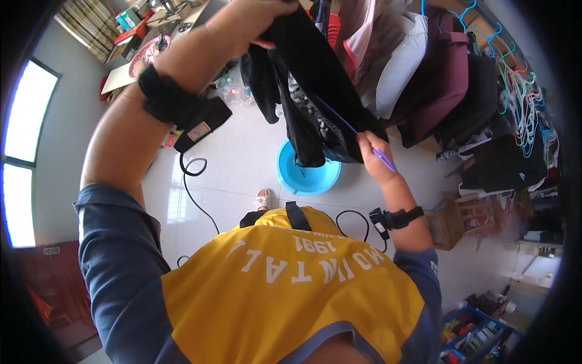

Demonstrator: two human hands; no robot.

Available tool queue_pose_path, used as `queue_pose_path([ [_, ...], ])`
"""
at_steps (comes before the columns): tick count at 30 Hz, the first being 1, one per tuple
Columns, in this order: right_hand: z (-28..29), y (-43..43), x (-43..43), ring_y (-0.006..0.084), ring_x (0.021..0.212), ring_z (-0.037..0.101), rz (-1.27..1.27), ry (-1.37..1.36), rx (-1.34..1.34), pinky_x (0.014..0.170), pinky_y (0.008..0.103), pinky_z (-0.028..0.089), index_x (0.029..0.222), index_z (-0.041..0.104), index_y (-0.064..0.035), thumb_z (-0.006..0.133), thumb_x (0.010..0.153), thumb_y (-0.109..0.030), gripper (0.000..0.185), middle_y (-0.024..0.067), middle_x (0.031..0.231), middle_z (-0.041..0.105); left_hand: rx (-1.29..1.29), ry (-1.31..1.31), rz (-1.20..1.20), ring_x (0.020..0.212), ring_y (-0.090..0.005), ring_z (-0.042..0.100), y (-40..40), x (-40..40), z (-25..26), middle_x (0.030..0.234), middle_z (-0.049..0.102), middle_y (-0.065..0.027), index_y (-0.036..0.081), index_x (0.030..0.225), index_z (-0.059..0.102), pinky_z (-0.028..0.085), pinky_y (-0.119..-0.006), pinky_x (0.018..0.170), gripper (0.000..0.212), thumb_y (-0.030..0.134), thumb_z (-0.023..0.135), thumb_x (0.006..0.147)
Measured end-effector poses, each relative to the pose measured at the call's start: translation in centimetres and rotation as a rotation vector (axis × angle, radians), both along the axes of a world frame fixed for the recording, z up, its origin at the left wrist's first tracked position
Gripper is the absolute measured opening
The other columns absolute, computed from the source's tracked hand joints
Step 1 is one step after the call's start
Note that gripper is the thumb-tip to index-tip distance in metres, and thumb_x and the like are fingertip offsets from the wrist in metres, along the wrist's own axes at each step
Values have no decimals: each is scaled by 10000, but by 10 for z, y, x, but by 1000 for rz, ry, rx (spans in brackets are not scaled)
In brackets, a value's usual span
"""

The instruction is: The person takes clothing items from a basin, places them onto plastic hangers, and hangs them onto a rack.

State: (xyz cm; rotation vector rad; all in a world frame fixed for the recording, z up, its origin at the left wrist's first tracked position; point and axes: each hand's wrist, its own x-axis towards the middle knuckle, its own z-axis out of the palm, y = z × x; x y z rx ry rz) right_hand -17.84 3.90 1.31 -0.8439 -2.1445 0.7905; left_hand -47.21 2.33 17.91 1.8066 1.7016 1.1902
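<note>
My left hand (254, 20) is raised at the top of the view and grips the upper end of a black garment (313, 59). Lower down and to the right, my right hand (375, 154) holds a purple plastic hanger (384, 160) together with the garment's edge. Part of the hanger runs along the black cloth, and the rest is hidden. A grey-and-white pattern shows in the garment's fold. Its lower end hangs over a light-blue plastic basin (309, 182) on the floor.
Several clothes (448, 86) hang at the upper right, near a bunch of bare hangers (525, 109). A cluttered table (119, 79) stands at the upper left. A wooden box-like piece (448, 223) and a blue basket (477, 334) are at right. Black cables (195, 195) dangle from my wrist-worn devices.
</note>
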Motion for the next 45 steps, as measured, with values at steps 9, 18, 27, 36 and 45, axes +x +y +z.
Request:
queue_pose_path([
  [9, 50, 12, -34, 359, 576, 446, -167, -254, 36, 510, 359, 364, 658, 461, 1, 473, 825, -263, 312, 191, 596, 460, -344, -98, -48, 549, -77, 460, -6, 15, -52, 657, 464, -35, 13, 913, 478, 453, -214, 439, 279, 228, 578, 767],
  [18, 76, 13, -47, 186, 450, 310, -159, -249, -136, 445, 305, 307, 602, 435, 6, 477, 838, -254, 353, 108, 482, 353, -177, 343, -101, 779, -373, 519, -15, -4, -108, 831, 537, -243, -29, 924, 456, 430, -350, 667, 257, 123, 519, 727],
  [27, 68, 3, -75, 283, 521, 438, -29, -516, -56, 519, 345, 364, 686, 483, 9, 449, 837, -298, 344, 161, 565, 460, 108, 72, -197, 774, -360, 526, -17, 24, -122, 813, 532, -240, -17, 970, 450, 429, -362, 675, 312, 113, 530, 698],
  [36, 71, 20, -74, 142, 486, 370, -114, -294, -292, 486, 289, 344, 635, 458, 20, 456, 840, -290, 372, 73, 504, 415, -105, 135, -149, 892, -320, 527, -41, 12, -180, 976, 511, -198, 15, 1126, 355, 430, -345, 769, 617, 316, 649, 675],
  [45, -67, 32, -75, 311, 609, 522, -183, -281, -272, 577, 356, 411, 738, 529, 0, 420, 842, -296, 332, 192, 669, 542, -514, -846, 48, 912, -259, 492, 24, 71, -272, 1064, 475, -187, 35, 1257, 208, 457, -356, 670, 875, 346, 714, 614],
])
